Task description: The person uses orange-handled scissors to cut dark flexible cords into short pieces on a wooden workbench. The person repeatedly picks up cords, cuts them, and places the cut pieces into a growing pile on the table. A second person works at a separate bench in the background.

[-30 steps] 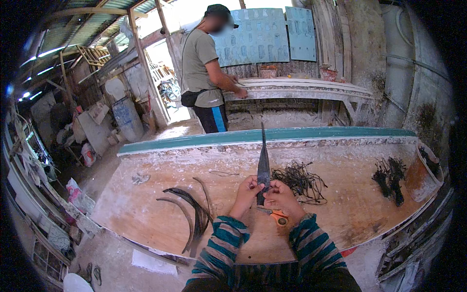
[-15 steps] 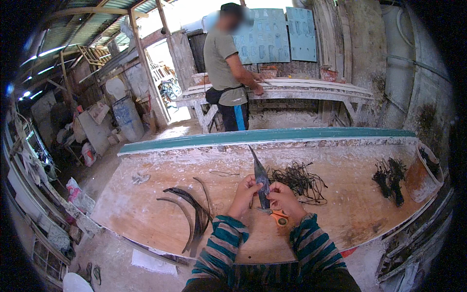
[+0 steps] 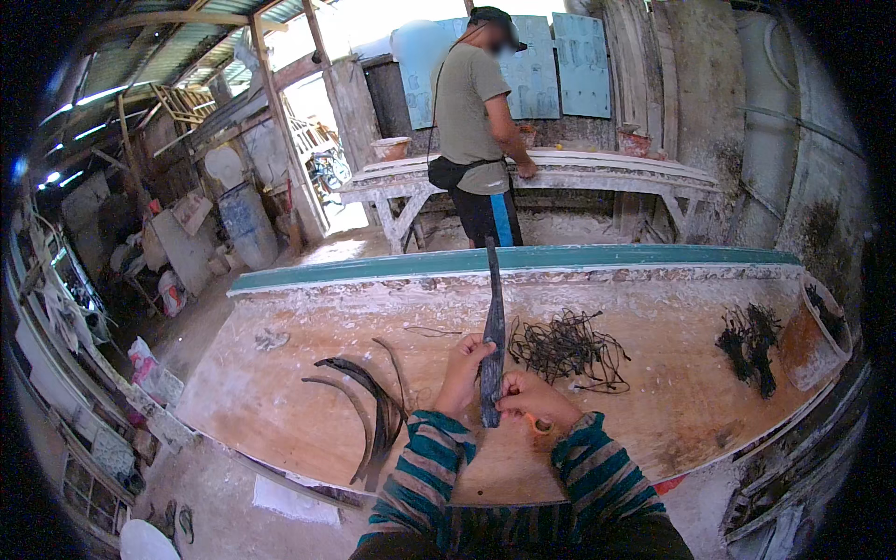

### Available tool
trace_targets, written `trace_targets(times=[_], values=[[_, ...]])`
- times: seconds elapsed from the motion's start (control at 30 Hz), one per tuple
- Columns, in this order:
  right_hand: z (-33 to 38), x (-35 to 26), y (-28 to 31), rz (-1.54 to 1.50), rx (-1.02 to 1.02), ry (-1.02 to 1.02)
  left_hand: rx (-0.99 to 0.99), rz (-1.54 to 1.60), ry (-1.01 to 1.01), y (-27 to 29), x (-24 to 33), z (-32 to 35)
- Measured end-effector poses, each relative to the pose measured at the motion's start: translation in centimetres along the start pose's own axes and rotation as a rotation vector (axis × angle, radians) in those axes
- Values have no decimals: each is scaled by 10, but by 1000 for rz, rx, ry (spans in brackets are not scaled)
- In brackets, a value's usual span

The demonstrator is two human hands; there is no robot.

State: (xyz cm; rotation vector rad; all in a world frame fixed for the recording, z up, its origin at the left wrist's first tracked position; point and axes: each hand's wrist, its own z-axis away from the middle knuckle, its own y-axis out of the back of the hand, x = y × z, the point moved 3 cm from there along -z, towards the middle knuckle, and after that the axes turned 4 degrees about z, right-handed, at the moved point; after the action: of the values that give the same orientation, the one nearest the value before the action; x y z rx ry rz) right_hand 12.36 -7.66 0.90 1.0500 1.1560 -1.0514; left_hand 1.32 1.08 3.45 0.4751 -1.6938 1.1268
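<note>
Head view, frame centre: my left hand (image 3: 464, 370) is clenched around the dark strip (image 3: 492, 338); my right hand (image 3: 529, 399) pinches its lower end. Long axis near vertical, tip pointing toward the frame's top, above the workbench (image 3: 653, 411)

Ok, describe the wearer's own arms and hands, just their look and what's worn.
Both forearms wear long sleeves with horizontal stripes in teal and dark grey-brown, the left sleeve and the right sleeve matching, with ribbed-looking cuffs ending at the wrists. The left hand and right hand are bare, with no gloves. No watch or ring can be made out.
</note>
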Motion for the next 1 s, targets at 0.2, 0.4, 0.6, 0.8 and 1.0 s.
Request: trace_targets(times=[0.2, 0.4, 0.6, 0.8, 1.0], values=[[6, -5, -8, 111, -155, -42, 67, 74, -72, 19, -10, -11], [18, -13, -18, 249, -487, -128, 73, 100, -88, 19, -6, -12], [19, -20, -11, 236, -392, -147, 36, 57, -38, 11, -2, -5], [8, -27, 9, -96, 312, -17, -170, 12, 48, -1, -12, -3], [4, -15, 29, -222, 455, 171, -279, -95, 104, -2, -25, -4]])
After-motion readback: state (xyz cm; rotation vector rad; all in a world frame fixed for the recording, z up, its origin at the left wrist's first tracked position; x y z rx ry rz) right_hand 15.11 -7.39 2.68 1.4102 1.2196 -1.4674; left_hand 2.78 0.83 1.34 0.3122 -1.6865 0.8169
